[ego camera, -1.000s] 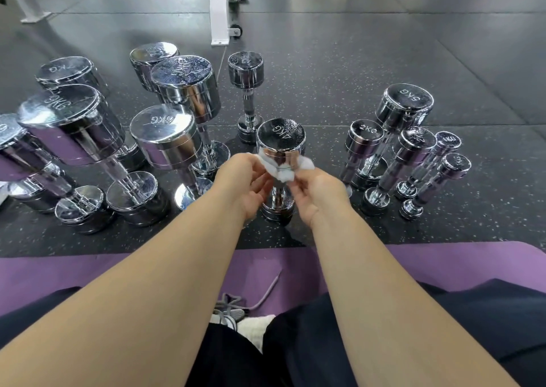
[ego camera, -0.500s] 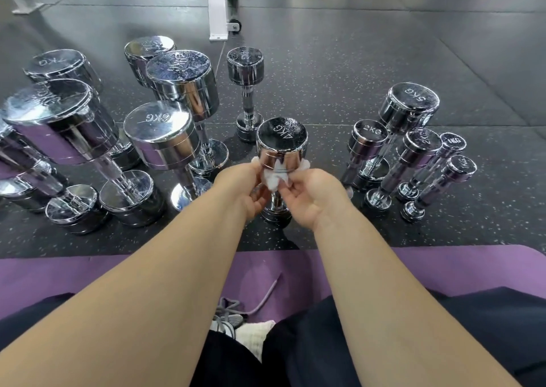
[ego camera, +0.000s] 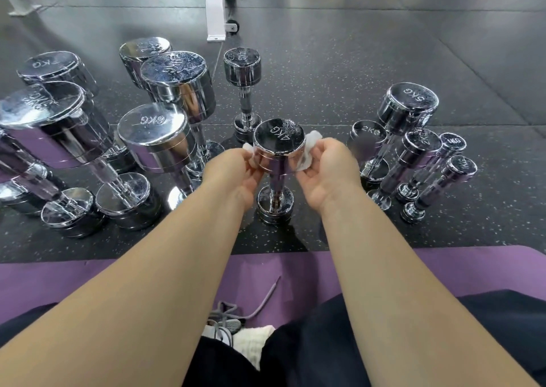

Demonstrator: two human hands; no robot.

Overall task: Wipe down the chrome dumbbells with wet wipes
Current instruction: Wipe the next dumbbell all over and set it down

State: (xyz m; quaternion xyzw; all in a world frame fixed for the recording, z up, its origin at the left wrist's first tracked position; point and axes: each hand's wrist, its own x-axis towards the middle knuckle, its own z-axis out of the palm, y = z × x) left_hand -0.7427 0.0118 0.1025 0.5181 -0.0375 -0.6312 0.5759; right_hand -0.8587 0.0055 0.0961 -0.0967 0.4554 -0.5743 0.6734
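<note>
- The 4KG dumbbell (ego camera: 279, 138) stands upright on the floor (ego camera: 325, 76), centre frame.
- My left hand (ego camera: 236, 169) and right hand (ego camera: 328, 166) each have their grip clamped on the wet wipe (ego camera: 310, 144), at the sides of the top head.
- The chrome looks heavy and slick and the wipe limp, so I would hold at the head.

There is a single camera, worn on my head, facing forward and steeply down along both forearms. My left hand (ego camera: 236, 174) and right hand (ego camera: 331, 171) sit mid-frame, close beneath the lens. Beyond them the wide angle takes in dark floor (ego camera: 339, 62). Nearer than them are the purple mat (ego camera: 88, 277) and my lap.
</note>
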